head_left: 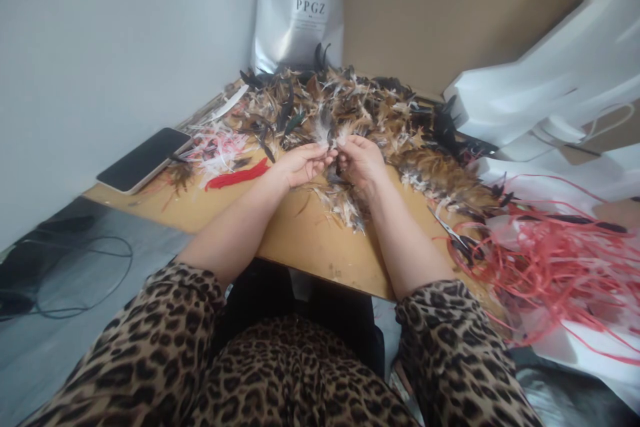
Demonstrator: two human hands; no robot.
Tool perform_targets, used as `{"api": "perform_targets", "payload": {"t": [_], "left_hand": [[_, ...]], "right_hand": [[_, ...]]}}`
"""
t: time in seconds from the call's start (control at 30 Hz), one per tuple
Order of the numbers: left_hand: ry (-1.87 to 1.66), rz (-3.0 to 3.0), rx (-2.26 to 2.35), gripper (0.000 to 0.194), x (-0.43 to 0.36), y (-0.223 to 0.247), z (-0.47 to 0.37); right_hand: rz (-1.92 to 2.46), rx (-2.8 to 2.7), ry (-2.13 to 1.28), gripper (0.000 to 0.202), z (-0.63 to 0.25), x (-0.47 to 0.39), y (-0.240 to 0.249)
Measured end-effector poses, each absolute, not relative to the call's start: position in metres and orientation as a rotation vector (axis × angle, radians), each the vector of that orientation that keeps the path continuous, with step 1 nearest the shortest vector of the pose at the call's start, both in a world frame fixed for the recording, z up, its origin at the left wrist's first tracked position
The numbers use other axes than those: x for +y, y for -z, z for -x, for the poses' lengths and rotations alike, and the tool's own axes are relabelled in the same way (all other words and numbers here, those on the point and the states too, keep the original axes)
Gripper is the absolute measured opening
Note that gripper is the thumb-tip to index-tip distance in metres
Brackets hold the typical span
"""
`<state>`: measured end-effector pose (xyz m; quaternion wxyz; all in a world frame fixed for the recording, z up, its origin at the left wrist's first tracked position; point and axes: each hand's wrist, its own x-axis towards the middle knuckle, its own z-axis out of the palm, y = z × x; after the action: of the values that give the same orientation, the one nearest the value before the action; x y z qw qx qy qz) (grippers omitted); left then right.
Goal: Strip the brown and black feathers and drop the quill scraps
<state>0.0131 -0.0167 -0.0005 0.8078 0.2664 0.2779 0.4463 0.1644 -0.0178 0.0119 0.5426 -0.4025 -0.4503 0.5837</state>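
Note:
Near the middle of the wooden table, my left hand (306, 164) pinches a small white and grey feather (323, 132) between thumb and fingers. Close beside it, my right hand (361, 159) is closed on a pale whitish-tan feather (345, 132). The fingertips of the two hands almost meet. Behind them spreads a large heap of brown, black and white feathers (370, 100). Under my hands lies a smaller bunch of white and brown feathers (345, 208). A bundle of red thread (237, 176) rests left of my left hand.
A phone (145, 159) lies at the table's left edge, near pink and white scraps (220, 147). Scissors (457, 235) sit on the right, beside tangled red strips (560, 267) and a row of brown feathers (450, 180). A silver bag (300, 13) stands behind the heap.

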Motion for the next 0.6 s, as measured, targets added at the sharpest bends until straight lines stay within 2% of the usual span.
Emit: {"api": "perform_targets", "payload": {"t": [0.23,0.6], "left_hand": [[-0.991,-0.700,0.686,0.004,-0.0156,0.0034,-0.0148],[-0.999,-0.877,0.775,0.003,-0.0173,0.0042,-0.0171]], "right_hand": [[1.084,-1.199,-1.186,0.033,-0.1655,-0.0194,-0.0166],[1.138,-1.241,-1.145,0.028,-0.1602,-0.0250,-0.0202]]}}
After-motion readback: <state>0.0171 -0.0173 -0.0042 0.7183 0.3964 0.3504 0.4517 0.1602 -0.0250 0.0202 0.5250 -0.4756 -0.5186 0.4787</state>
